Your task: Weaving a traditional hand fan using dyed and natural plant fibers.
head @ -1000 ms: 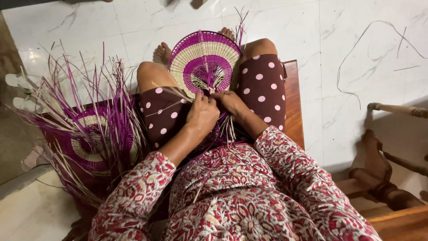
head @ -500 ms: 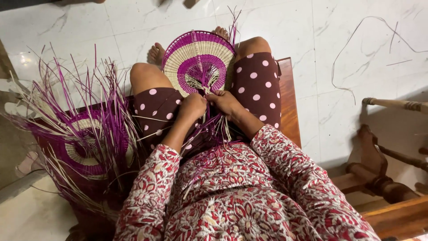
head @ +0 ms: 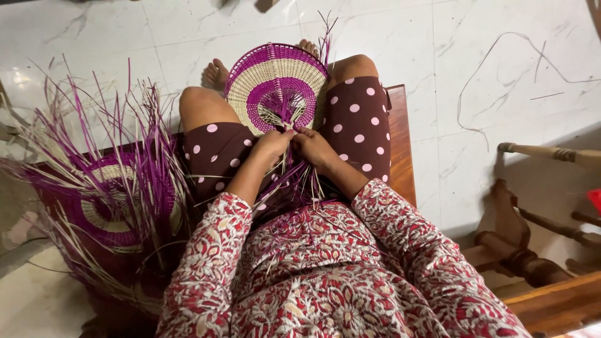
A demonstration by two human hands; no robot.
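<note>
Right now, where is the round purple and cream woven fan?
The round purple and cream woven fan rests between the person's knees, just beyond the left hand and right hand.

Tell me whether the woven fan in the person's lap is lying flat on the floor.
No, the woven fan rests between the knees, gripped at its base by both hands.

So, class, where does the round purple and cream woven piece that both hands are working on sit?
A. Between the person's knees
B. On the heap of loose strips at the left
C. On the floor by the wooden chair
A: the woven piece stands between the knees, with the left hand and right hand pinching strips at its lower edge.
</note>
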